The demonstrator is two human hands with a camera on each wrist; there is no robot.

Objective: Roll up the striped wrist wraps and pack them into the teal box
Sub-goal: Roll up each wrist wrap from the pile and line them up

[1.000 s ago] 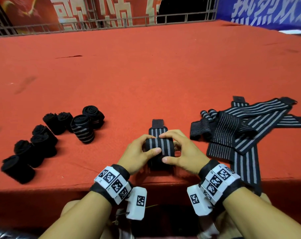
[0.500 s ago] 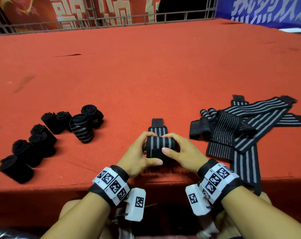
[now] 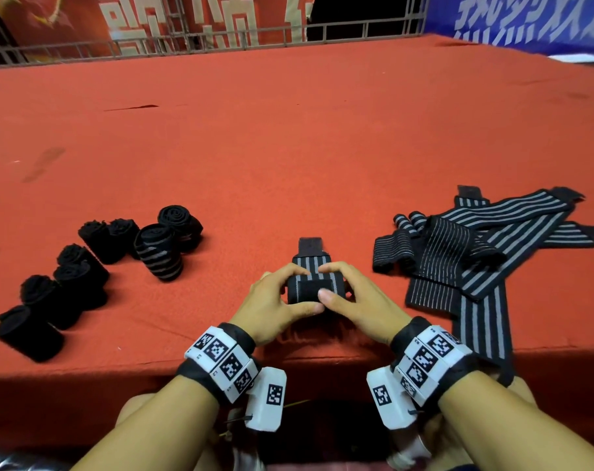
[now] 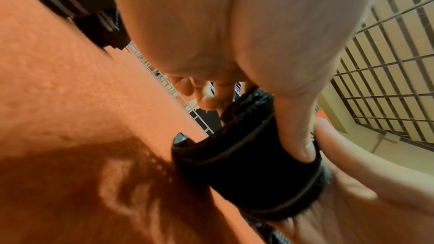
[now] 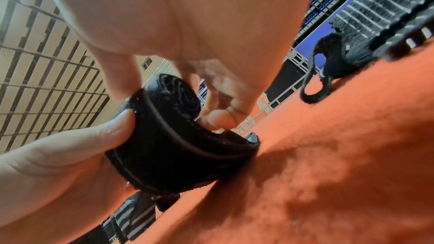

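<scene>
A black wrist wrap with grey stripes lies on the red table near its front edge, mostly rolled, with a short flat tail and black tab still stretched out behind it. My left hand grips the roll from the left and my right hand grips it from the right, thumbs on the near side. The left wrist view shows the roll under my left thumb. In the right wrist view the spiral end of the roll shows between both hands. No teal box is in view.
Several finished black rolls stand in a curved row at the left, one of them striped. A pile of flat striped wraps lies at the right and hangs over the front edge. Railings and banners border the far side.
Both hands have turned the roll further away from me, so the flat tail is shorter. A black patch now faces up on the roll.
</scene>
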